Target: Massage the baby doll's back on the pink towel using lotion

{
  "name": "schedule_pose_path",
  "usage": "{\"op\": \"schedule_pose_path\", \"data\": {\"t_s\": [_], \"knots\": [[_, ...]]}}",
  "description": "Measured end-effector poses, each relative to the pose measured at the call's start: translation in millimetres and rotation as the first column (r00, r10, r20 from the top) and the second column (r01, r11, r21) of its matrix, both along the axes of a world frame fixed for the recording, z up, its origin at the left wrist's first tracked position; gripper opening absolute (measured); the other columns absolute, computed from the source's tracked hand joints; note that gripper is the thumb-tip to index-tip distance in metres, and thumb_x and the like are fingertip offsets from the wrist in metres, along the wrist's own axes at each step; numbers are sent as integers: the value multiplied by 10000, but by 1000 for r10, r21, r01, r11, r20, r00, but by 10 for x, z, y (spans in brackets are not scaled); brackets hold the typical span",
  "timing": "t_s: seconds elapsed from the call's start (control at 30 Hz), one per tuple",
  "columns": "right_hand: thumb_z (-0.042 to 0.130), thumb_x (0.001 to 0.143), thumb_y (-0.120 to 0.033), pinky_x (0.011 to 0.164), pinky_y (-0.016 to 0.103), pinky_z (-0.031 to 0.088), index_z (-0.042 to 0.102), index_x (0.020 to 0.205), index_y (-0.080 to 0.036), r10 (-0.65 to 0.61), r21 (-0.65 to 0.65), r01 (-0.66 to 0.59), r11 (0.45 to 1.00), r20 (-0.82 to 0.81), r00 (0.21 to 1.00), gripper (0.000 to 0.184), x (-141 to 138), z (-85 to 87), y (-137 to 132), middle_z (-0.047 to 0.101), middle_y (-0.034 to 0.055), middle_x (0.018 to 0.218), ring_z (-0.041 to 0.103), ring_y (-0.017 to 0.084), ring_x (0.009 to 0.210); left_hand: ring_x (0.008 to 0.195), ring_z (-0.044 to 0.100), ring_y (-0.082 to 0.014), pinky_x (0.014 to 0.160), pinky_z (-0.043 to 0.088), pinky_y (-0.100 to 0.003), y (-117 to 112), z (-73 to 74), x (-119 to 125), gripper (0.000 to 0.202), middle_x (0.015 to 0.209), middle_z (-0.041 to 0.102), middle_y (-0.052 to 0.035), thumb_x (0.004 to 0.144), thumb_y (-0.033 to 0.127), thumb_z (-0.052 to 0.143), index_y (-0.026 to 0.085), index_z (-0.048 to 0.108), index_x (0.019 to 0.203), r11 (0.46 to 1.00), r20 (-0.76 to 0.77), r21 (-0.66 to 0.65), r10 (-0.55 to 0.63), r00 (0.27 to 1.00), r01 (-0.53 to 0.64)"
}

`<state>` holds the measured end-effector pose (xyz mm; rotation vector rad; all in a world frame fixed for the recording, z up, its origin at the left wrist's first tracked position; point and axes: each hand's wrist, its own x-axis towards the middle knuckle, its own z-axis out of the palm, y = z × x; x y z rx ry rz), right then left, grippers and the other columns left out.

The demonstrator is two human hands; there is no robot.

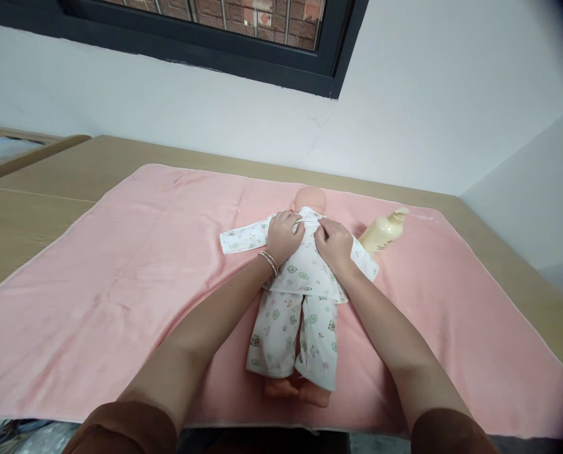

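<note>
Our left hand (pixel 285 234) and right hand (pixel 333 243) pinch the shirt (pixel 302 268) on the doll (pixel 311 198), upon the pink cloth (pixel 168 252); we seem to arrange the neckline (pixel 309 221), so next we should smooth evenly.

Over the left stretch of the pink blanket (pixel 120 284), a low pass is open. Right of the dressed doll (pixel 304 280), the bottle (pixel 383 232) obstructs; nearer than it, the blanket's right side leaves room. The wall (pixel 404 113) blocks the far side.
</note>
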<state>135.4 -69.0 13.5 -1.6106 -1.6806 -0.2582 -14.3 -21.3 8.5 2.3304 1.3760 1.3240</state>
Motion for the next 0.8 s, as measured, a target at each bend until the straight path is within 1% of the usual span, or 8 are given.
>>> {"op": "schedule_pose_path", "data": {"t_s": [0.07,0.17,0.27,0.33,0.43,0.57,0.7,0.8], "knots": [[413,914,-242,1036,403,467,705,1142,-163,17,-27,-16,1000,18,1000,380,9,7,15,704,99,1177,628,252,1134,1074,607,-241,998,459,-391,17,-7,3,234,1093,708,-77,895,236,514,187,679,1053,1000,-5,-16,-3,1000,3],[392,911,-224,1086,452,421,636,1262,-148,102,-104,-96,990,48,994,434,49,19,73,641,107,1302,564,263,1242,1173,581,-255,1061,421,-418,50,-13,2,318,1235,674,-92,913,261,489,166,633,1180,998,-49,-42,-44,998,42],[392,904,-209,1094,465,406,626,1267,-142,148,-105,-143,984,44,988,436,73,10,99,627,111,1322,549,263,1261,1180,581,-248,1065,413,-416,52,-1,-6,331,1256,670,-82,923,267,470,176,618,1206,996,-85,-33,-88,992,86],[399,905,-204,1083,434,421,655,1211,-150,138,-60,-136,989,28,990,403,59,3,74,659,105,1269,579,248,1214,1133,598,-242,1031,430,-401,33,9,-11,291,1186,696,-72,920,258,474,187,641,1147,996,-80,-15,-85,993,84],[406,911,-204,1025,394,464,685,1137,-159,62,-18,-62,998,17,998,362,7,17,5,700,102,1164,614,246,1119,1069,609,-243,990,446,-395,2,15,-11,223,1078,714,-75,910,256,490,195,669,1029,999,-59,8,-46,997,46],[427,902,-212,946,420,497,680,1152,-156,-17,-83,22,996,61,998,360,-24,64,-13,705,116,1106,600,293,1084,1057,605,-247,982,452,-402,9,8,-7,228,1055,710,-81,904,260,491,189,669,1027,1000,-53,-13,-24,998,23],[393,903,-189,1074,461,421,612,1281,-101,96,-144,-82,986,92,991,446,41,50,86,626,149,1302,552,295,1225,1175,579,-247,1064,419,-409,59,8,-5,321,1241,673,-85,907,262,478,173,630,1176,994,-56,-83,-75,996,70],[379,907,-188,1106,474,391,593,1314,-105,150,-147,-137,980,86,985,467,86,14,137,592,140,1362,518,283,1292,1205,573,-244,1092,401,-411,82,6,-6,339,1290,658,-78,908,263,481,176,622,1204,991,-58,-98,-94,994,88]]}}
